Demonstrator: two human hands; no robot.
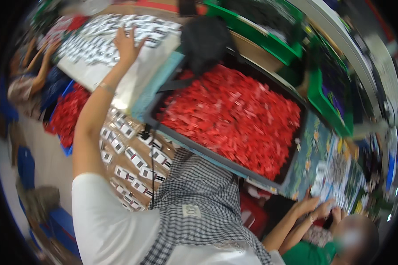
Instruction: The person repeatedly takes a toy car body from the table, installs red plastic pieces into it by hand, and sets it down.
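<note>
Left hand [127, 44], fingers spread, presses the tray of small black-and-white pieces [97, 48] at eleven o'clock; I judge them light, loose, best pinched edgewise; right hand unseen.

One grey tray [151, 115], red pieces [234, 115] uncountable, perhaps hundreds.

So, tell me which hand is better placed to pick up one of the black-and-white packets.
Left, most likely. The left hand lies spread on the black-and-white packets covering the white board; the right hand is not in view.
</note>
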